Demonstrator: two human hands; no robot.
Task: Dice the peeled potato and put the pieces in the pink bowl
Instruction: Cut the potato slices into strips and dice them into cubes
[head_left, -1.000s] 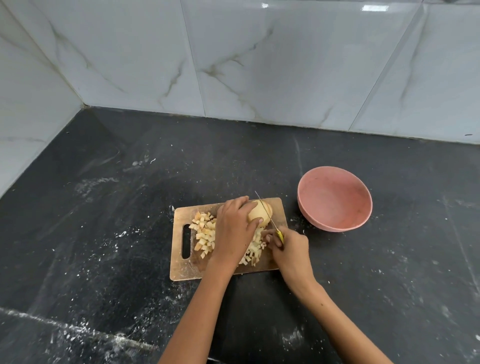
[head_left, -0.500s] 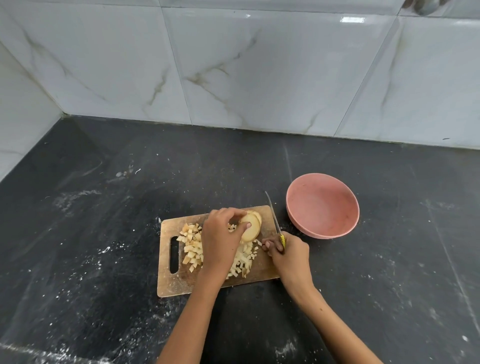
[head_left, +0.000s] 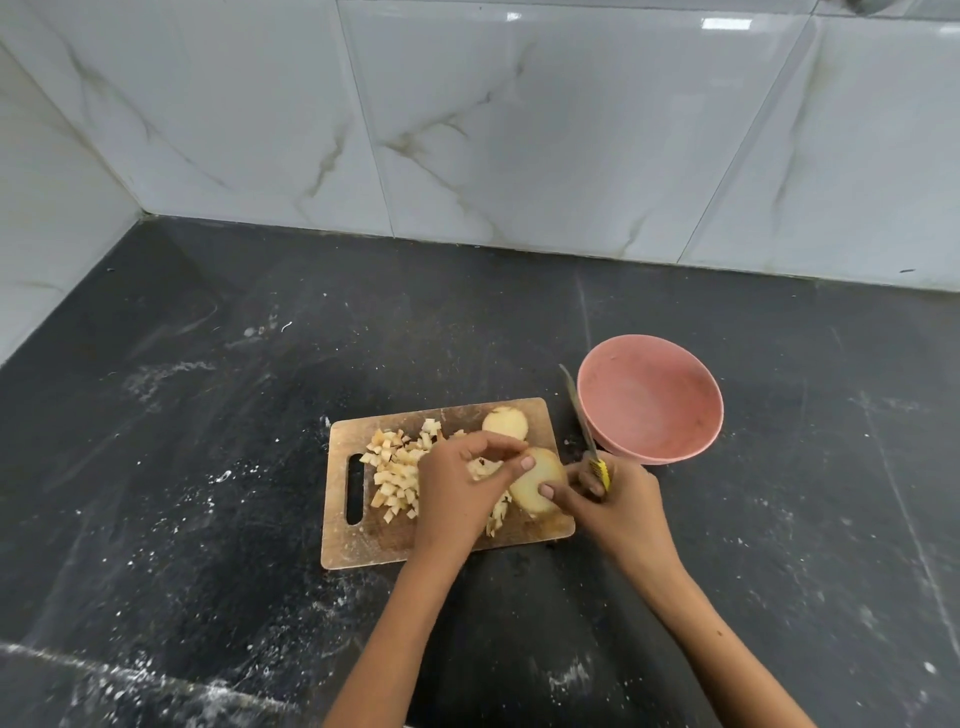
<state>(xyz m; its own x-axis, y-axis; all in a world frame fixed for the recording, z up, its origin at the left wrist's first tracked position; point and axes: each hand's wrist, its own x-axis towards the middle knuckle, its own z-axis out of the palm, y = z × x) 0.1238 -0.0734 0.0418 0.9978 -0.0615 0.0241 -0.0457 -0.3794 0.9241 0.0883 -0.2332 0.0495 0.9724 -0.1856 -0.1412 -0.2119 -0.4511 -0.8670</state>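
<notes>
While the left hand (head_left: 457, 493) hid part of the dice (head_left: 395, 470), its fingers pinched a newly separated potato slice (head_left: 537, 486); the right hand (head_left: 621, 499) gripped the knife (head_left: 582, 415), now lifted beside the pink bowl (head_left: 649, 397).

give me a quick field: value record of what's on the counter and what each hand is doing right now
surface: black counter, dusted with white specks
board: wooden cutting board
diced: potato pieces piled on the board's left half
uncut: potato slice under both hands; smaller potato slice at the far edge
bowl: pink bowl, right of the board, no potato inside
left hand: fingers touching the near slice
right hand: grips knife, blade pointing away, one finger on the slice
</notes>
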